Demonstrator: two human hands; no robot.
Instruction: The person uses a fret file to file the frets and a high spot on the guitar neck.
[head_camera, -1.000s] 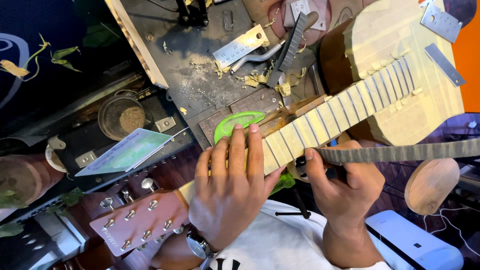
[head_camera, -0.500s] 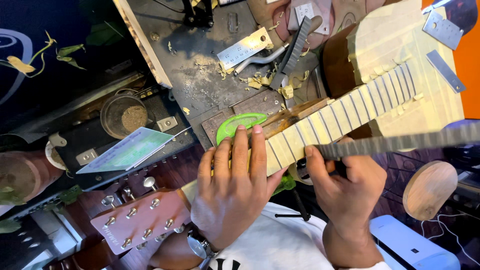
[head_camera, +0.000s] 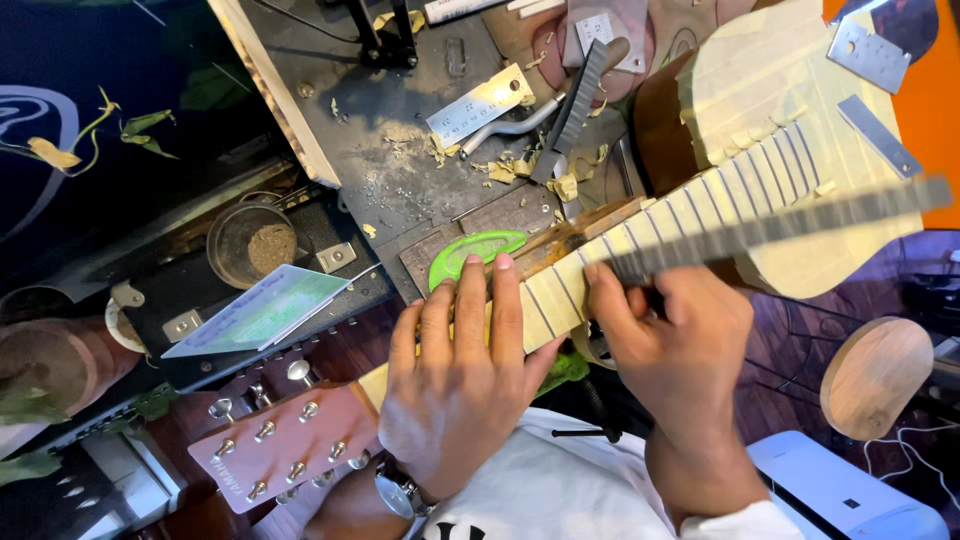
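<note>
A guitar lies across my lap, its headstock (head_camera: 285, 445) with several tuning pegs at lower left and its tape-covered body (head_camera: 770, 90) at upper right. Pale masking tape covers the neck (head_camera: 560, 290) between the frets. My left hand (head_camera: 455, 385) lies flat on the neck near the headstock, fingers together and pointing away from me. My right hand (head_camera: 680, 345) grips the near end of a long dark file (head_camera: 800, 215), which lies lengthwise on the frets toward the body. A green plastic piece (head_camera: 470, 255) sits just beyond my left fingertips.
On the bench behind the neck lie a metal ruler (head_camera: 480, 105), a second dark file (head_camera: 575, 110) and wood shavings. A round tin (head_camera: 250, 240) and a card (head_camera: 265, 310) are at left. A wooden disc (head_camera: 875, 375) and white device (head_camera: 850, 490) sit at right.
The file has swung from nearly level below the neck to lying along the frets. My right hand has shifted up to the neck with it. My left hand stays put.
</note>
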